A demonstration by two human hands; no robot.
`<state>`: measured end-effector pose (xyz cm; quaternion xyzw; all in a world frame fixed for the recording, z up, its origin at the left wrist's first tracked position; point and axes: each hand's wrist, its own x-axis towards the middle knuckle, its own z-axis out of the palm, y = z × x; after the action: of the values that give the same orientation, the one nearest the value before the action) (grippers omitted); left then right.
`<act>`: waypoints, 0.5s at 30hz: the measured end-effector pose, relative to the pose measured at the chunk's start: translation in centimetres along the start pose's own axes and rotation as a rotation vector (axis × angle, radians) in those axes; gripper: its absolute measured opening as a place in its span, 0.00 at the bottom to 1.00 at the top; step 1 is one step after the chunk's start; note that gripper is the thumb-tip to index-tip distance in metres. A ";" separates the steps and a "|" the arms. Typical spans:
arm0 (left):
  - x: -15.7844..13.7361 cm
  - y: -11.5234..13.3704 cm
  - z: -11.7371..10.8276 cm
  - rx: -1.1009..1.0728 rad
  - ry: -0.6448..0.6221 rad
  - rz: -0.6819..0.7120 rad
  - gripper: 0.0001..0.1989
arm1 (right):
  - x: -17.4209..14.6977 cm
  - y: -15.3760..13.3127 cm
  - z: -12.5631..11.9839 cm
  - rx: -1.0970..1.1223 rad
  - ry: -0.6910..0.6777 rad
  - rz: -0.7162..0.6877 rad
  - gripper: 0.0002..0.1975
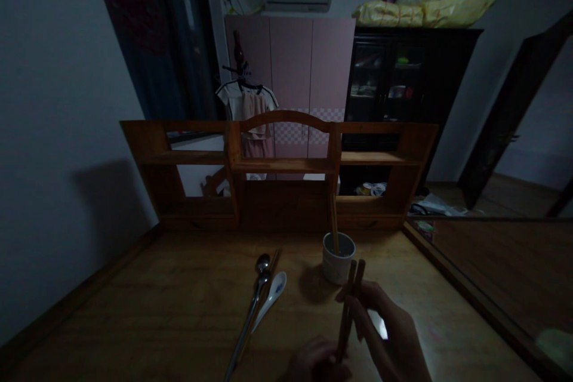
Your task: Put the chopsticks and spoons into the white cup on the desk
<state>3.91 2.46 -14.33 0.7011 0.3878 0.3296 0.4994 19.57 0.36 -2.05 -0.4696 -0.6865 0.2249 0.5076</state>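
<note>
My right hand [387,325] pinches a pair of wooden chopsticks [348,310] between thumb and fingers. They stand nearly upright, tips pointing up and away. At their lower ends my left hand [316,361] is closed, its fingers curled about them; the bottom of the frame cuts it off. Just beyond the chopsticks is a white cup [336,271], with other wooden chopsticks [334,227] standing in it. Left of the hands, a white soup spoon [275,289] with a blue mark lies on the table. Beside it are long-handled metal spoons [250,310] and a thin wooden chopstick [274,259].
The wooden table [179,286] carries a shelf unit [286,164] along its back edge. A wall [67,161] borders it on the left, and a raised rim [465,292] runs down its right side. Behind stand pink wardrobes [290,65] and a dark cabinet [430,83].
</note>
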 end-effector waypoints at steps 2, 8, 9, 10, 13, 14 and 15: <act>0.1 0.0 0.0 0.038 0.011 0.023 0.26 | 0.0 0.2 0.3 -0.006 -0.008 -0.015 0.10; 0.2 0.3 -0.3 0.047 0.004 0.010 0.27 | -0.2 0.5 1.2 -0.010 -0.054 -0.050 0.09; 0.2 0.6 -0.4 0.034 0.005 0.003 0.26 | -0.2 0.5 1.3 -0.016 -0.053 -0.041 0.08; 0.2 0.9 -0.5 0.025 0.003 -0.008 0.25 | -0.3 0.6 1.3 -0.025 -0.051 -0.036 0.08; 0.3 1.9 -0.8 0.021 0.007 -0.047 0.21 | -0.2 0.6 1.3 -0.044 -0.050 -0.041 0.10; 0.3 2.2 -0.9 0.021 0.006 -0.058 0.21 | -0.2 0.7 1.3 -0.042 -0.063 -0.040 0.11; 0.3 2.4 -0.9 0.021 0.008 -0.068 0.21 | -0.2 0.7 1.2 -0.037 -0.082 -0.034 0.11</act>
<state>3.77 2.62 -11.72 0.6913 0.4168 0.3114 0.5014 18.75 0.74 -3.12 -0.4577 -0.7187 0.2223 0.4740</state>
